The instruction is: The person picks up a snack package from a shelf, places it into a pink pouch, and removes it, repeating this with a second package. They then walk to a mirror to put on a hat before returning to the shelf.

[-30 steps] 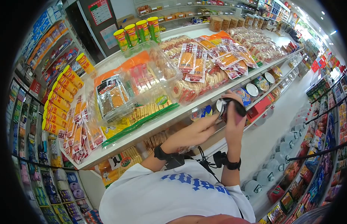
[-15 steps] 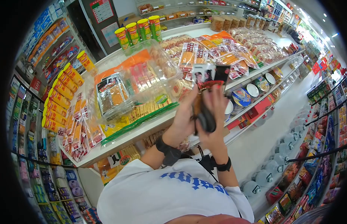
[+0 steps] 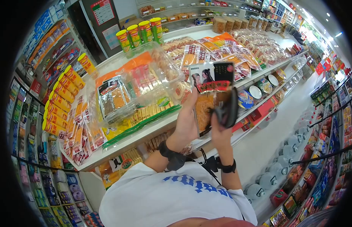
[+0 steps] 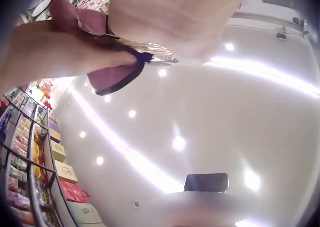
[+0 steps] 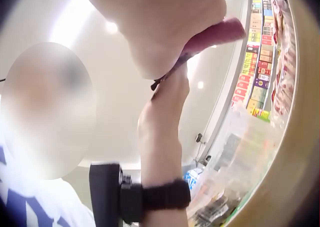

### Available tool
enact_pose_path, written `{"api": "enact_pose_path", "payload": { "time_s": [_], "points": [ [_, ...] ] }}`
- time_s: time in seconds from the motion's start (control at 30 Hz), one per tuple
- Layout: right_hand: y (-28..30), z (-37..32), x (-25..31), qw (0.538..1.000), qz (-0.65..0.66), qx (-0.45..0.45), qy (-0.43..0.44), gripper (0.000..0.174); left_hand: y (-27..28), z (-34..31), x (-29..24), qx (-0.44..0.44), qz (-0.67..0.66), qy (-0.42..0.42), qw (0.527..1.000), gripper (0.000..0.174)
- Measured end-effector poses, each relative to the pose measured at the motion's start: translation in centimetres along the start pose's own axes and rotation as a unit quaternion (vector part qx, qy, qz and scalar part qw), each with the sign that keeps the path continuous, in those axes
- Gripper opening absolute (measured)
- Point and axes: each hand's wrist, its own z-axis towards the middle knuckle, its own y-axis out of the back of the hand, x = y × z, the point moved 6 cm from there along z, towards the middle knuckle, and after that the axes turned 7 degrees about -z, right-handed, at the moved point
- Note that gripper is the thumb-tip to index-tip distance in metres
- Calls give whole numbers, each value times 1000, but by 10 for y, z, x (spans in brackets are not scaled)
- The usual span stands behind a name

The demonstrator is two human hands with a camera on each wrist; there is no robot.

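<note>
My left hand (image 3: pixel 186 123) grips a flat snack packet (image 3: pixel 212 77) upright above the display counter's front edge. The packet has a white and black top with two printed figures, a red band, and brown food showing through its lower part. My right hand (image 3: pixel 221 136) holds a folded mauve cloth (image 4: pixel 112 79) with black edging against the packet's right side. In the head view the cloth's dark side faces up and covers part of the packet. The right wrist view shows the cloth's mauve face (image 5: pixel 217 37) beside my fingers.
On the counter, a clear plastic box (image 3: pixel 166 72) holds packets, including a similar black one (image 3: pixel 114 98). Yellow canisters (image 3: pixel 58 100) line the left end. Wrapped snacks (image 3: pixel 240 56) pile up at the back. Bowl-shaped tubs (image 3: pixel 255 92) fill the lower shelf. Large clear bottles (image 3: pixel 268 179) stand on the floor.
Both hands have moved left and up from low over the shelf. The packet has turned to show its printed front, and the cloth has shifted to its right side.
</note>
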Motion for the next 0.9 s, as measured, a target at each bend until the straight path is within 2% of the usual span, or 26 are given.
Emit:
{"api": "enact_pose_path", "payload": {
  "time_s": [0.07,0.13,0.17,0.2,0.27,0.3,0.4,0.5,0.53,0.6,0.63,0.7,0.73,0.77,0.87,0.9],
  "points": [
    [14,13,-1,982,142,7,-125,49,6,-1,3,-4,13,22,1000,47],
    [13,12,11,993,118,21,-10,46,13,0,-10,-49,243,-64,967,46],
    [13,10,17,993,104,27,49,45,10,1,-18,-59,362,-113,923,45],
    [19,7,13,997,52,-7,57,44,6,2,-24,-69,474,-160,863,45],
    [30,1,6,993,-53,-74,72,41,15,10,-18,-48,455,-198,867,49],
    [36,-2,8,990,-81,-105,47,39,16,12,-18,-38,446,-218,867,52],
    [42,4,20,982,-154,-51,100,56,6,4,-15,-4,533,-232,814,57],
    [7,7,64,960,-162,34,228,65,-14,-1,2,59,346,-106,930,57],
    [-9,1,66,933,-225,88,265,75,-6,-3,8,38,292,-55,954,57],
    [-20,-6,73,916,-268,57,292,78,13,-6,22,0,179,48,983,59],
    [-17,-3,73,920,-270,46,282,78,13,-7,24,17,164,67,984,61],
    [-9,3,68,927,-271,25,258,79,-1,-6,20,47,220,47,973,61],
    [-4,9,56,950,-185,18,249,75,-8,-8,18,59,247,37,966,61],
    [5,15,47,963,-156,-15,221,74,3,-8,23,68,241,79,965,64],
    [14,21,42,963,-169,-60,203,64,0,-14,36,88,252,132,955,67],
    [12,19,46,957,-189,-41,217,63,0,-12,36,58,264,104,957,69]
  ]
}}
